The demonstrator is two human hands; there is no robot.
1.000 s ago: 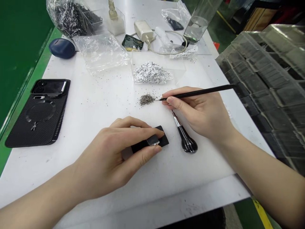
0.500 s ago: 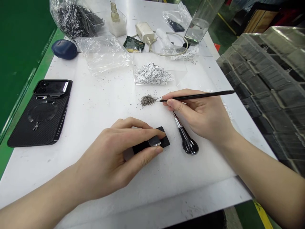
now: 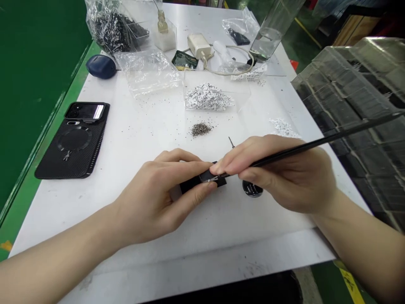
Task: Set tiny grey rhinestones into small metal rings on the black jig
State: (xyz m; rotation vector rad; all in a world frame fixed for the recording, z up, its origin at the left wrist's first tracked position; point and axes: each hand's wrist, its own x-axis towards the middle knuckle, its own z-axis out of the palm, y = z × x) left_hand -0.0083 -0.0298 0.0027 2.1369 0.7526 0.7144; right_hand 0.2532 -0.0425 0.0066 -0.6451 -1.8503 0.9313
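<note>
My left hand [image 3: 167, 190] pinches a small black part [image 3: 207, 175] between thumb and fingers, over a flat dark piece on the white table [image 3: 152, 266]. A tiny bright spot shows on the edge of the part. My right hand [image 3: 281, 173] grips a slim black pointed tool [image 3: 316, 142], long and pen-like, with its tip down at the part. Both hands nearly meet there. Under my right hand lies a small screwdriver with a rounded black handle [image 3: 253, 190], its middle hidden. A pile of tiny metal screws [image 3: 201, 129] lies beyond my hands.
Behind the pile stands a clear tray [image 3: 242, 99] of white bits, with more white bits [image 3: 283, 128] to the right. A phone [image 3: 74, 141] lies left. Bags, a small bottle [image 3: 162, 23], a charger [image 3: 199, 45] and a clear cylinder [image 3: 267, 40] stand farther back. Stacked boxes [image 3: 354, 97] line the right side.
My right hand has brought the slim black tool from the screw pile nearer to me, down to the black part, now covering much of the screwdriver. My left hand keeps its hold. The view has shifted slightly.
</note>
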